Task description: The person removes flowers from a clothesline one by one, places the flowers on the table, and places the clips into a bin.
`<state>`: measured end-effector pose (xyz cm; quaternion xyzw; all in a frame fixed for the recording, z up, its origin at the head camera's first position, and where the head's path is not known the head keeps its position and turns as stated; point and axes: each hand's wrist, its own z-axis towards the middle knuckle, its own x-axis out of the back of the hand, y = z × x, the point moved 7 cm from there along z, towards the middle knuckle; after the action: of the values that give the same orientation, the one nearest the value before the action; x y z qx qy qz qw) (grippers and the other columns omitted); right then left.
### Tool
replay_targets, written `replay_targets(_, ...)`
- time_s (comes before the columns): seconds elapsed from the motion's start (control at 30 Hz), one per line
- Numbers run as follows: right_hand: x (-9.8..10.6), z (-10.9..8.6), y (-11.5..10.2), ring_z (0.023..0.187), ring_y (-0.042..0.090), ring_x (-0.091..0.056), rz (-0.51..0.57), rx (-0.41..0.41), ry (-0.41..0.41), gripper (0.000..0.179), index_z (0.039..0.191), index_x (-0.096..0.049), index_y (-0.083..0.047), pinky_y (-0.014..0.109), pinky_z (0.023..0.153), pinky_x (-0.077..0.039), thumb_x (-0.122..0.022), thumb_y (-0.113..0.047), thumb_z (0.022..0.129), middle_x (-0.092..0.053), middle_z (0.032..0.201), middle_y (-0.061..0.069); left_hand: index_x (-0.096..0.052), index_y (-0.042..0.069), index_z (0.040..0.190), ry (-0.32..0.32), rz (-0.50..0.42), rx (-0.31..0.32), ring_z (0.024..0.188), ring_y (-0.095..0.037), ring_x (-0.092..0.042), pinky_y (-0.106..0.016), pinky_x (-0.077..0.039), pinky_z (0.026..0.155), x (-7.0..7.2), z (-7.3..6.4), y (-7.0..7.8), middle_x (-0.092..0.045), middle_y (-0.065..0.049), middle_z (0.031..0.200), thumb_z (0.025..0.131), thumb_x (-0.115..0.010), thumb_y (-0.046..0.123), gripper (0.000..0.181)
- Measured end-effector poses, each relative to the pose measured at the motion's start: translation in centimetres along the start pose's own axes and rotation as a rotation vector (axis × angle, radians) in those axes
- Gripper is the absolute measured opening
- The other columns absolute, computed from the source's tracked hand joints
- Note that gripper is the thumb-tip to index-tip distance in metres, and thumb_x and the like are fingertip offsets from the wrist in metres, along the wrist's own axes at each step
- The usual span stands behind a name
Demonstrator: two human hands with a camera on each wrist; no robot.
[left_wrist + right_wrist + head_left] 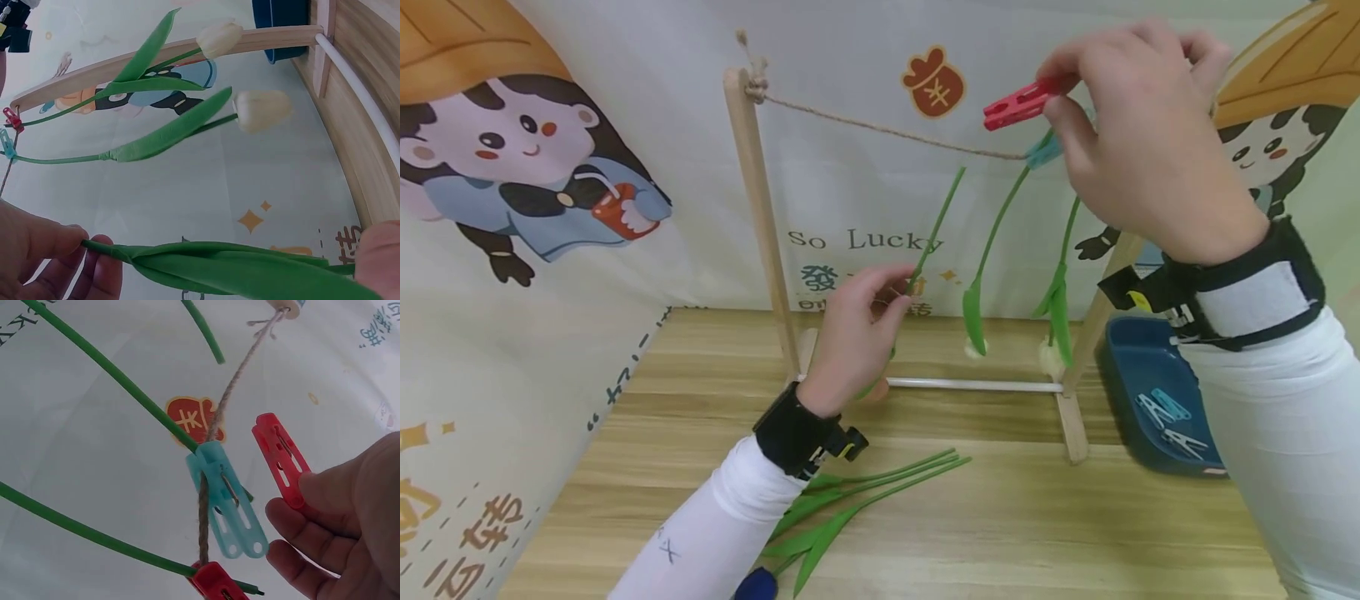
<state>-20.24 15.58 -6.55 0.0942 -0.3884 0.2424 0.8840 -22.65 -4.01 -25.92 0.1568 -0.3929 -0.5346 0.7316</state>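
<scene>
In the head view, the left hand is pinching a tulip by its stem, the cut end pointing toward one o'clock. At two o'clock from that hand, the right hand is gripping a red clothespin between thumb and fingers. The left wrist view is revealing the held tulip's folded leaves and, at its edge, part of a pinkish bloom, mostly hidden from the head. It is also showing two white tulips hanging from the twine. The right wrist view is placing the held clothespin apart from the twine, at two o'clock from a light-blue clothespin; at six o'clock, a second red clothespin, covered in the head view, is clamping another stem. Only the head view is showing loose green stems lying at six o'clock from the left hand.
</scene>
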Motion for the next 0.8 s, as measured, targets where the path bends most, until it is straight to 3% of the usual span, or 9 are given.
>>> replay_targets(0.2, 0.5, -2.3, -0.7, 0.115, 0.036, -0.039, 0.034, 0.085, 0.038, 0.033, 0.127, -0.061, -0.001, 0.046, 0.102, -0.012, -0.055, -0.019, 0.101, -0.060, 0.121, 0.017, -0.068, 0.006, 0.122, -0.026, 0.103, -0.015, 0.085, -0.010, -0.061, -0.023, -0.052, 0.071, 1.4, -1.7, -0.1, -0.066, -0.002, 0.099, 0.091, -0.066, -0.001, 0.032)
replay_targets(0.43, 0.2, -6.1, -1.1, 0.106, 0.037, -0.043, 0.130, 0.156, 0.037, 0.035, 0.125, -0.062, 0.001, 0.045, 0.094, -0.015, -0.068, -0.011, 0.093, -0.063, 0.117, 0.016, -0.070, 0.005, 0.120, -0.113, 0.214, -0.072, 0.084, -0.010, -0.060, -0.021, -0.051, 0.072, 2.2, -3.8, 0.4, -0.065, -0.001, 0.098, 0.088, -0.067, -0.007, 0.034)
replay_targets(0.57, -0.9, -8.4, -0.4, 0.107, 0.036, -0.047, 0.185, 0.126, -0.021, 0.036, 0.121, -0.063, 0.000, 0.049, 0.087, -0.017, -0.072, -0.007, 0.088, -0.064, 0.116, 0.014, -0.071, 0.005, 0.117, -0.170, 0.263, -0.081, 0.081, -0.011, -0.060, -0.024, -0.049, 0.075, 2.2, -5.1, 0.7, -0.067, -0.003, 0.097, 0.086, -0.069, -0.006, 0.032)
replay_targets(0.6, -1.2, -9.0, 0.0, 0.108, 0.035, -0.048, 0.194, 0.116, -0.034, 0.036, 0.121, -0.064, 0.000, 0.050, 0.086, -0.018, -0.073, -0.007, 0.087, -0.064, 0.116, 0.013, -0.072, 0.005, 0.116, -0.183, 0.277, -0.084, 0.081, -0.011, -0.060, -0.028, -0.048, 0.080, 2.2, -5.4, 0.8, -0.067, -0.003, 0.097, 0.086, -0.070, -0.006, 0.032)
replay_targets(0.8, -3.2, -13.1, 3.1, 0.109, 0.029, -0.054, 0.200, 0.056, -0.134, 0.039, 0.118, -0.067, -0.005, 0.054, 0.080, -0.023, -0.078, -0.008, 0.081, -0.067, 0.113, 0.008, -0.072, 0.008, 0.116, -0.292, 0.343, -0.064, 0.079, -0.009, -0.057, -0.024, -0.049, 0.071, 2.0, -7.7, 1.0, -0.065, -0.001, 0.100, 0.088, -0.069, -0.004, 0.030)
